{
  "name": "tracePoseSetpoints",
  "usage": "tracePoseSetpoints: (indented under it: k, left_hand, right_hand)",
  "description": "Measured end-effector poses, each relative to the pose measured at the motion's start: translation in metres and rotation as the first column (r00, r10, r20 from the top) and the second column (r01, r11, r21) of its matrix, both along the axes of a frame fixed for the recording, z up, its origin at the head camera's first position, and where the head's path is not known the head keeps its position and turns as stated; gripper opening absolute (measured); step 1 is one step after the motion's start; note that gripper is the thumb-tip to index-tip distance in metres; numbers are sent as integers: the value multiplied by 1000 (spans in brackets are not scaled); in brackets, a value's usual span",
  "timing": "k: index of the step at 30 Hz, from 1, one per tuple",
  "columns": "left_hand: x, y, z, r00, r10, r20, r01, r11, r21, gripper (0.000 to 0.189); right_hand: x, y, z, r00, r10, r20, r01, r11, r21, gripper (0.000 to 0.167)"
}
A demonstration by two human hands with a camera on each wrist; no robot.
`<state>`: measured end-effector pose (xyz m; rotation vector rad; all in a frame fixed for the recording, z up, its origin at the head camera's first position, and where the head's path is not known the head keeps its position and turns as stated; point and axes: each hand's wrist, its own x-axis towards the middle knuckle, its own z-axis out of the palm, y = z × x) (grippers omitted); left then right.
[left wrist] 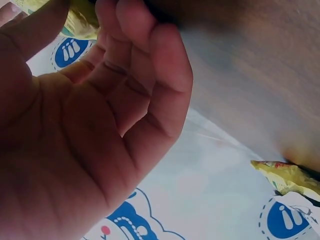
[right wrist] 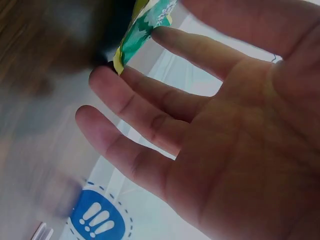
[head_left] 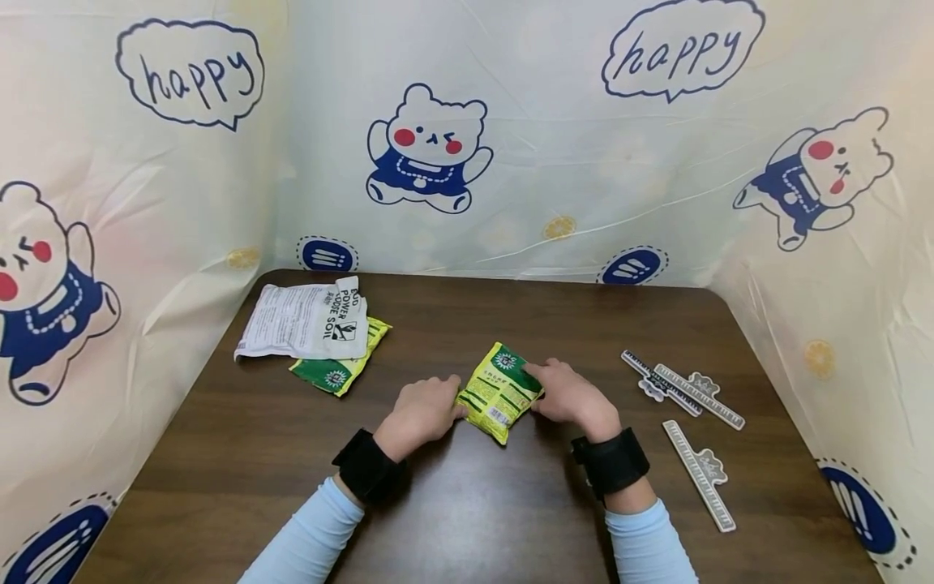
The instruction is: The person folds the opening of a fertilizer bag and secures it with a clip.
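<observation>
A yellow-and-green plastic packet (head_left: 499, 389) with printed text and a barcode lies tilted on the table, between both hands. At its lower left edge, my left hand (head_left: 426, 412) holds the packet between thumb and curled fingers. My right hand (head_left: 572, 397) touches the opposite edge, its thumb and fingertips against the packet. In the right wrist view, the fingers (right wrist: 150, 117) are fairly straight and the index tip meets the green side of the packet (right wrist: 145, 30). The left wrist view shows the palm, with part of the packet (left wrist: 82, 20) behind the thumb.
At the back left, a white printed bag (head_left: 299, 320) partly covers another yellow-and-green packet (head_left: 339, 377). To the right lie ruler-shaped clips: a dark one (head_left: 660, 381), a pale one (head_left: 700, 397) overlapping it, and another pale one (head_left: 700, 474) nearer. Patterned curtains (head_left: 554, 162) surround the table (head_left: 474, 519).
</observation>
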<state>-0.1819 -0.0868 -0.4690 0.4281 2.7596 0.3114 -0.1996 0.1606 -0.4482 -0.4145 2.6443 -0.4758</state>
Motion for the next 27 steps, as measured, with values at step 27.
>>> tracePoseSetpoints:
  k: [27]
  left_hand:
    - [20,23,7,948,-153,-280,223,945,239,46]
  right_hand:
    - [-7,13,0,996,23,83,-8,986,-168,45]
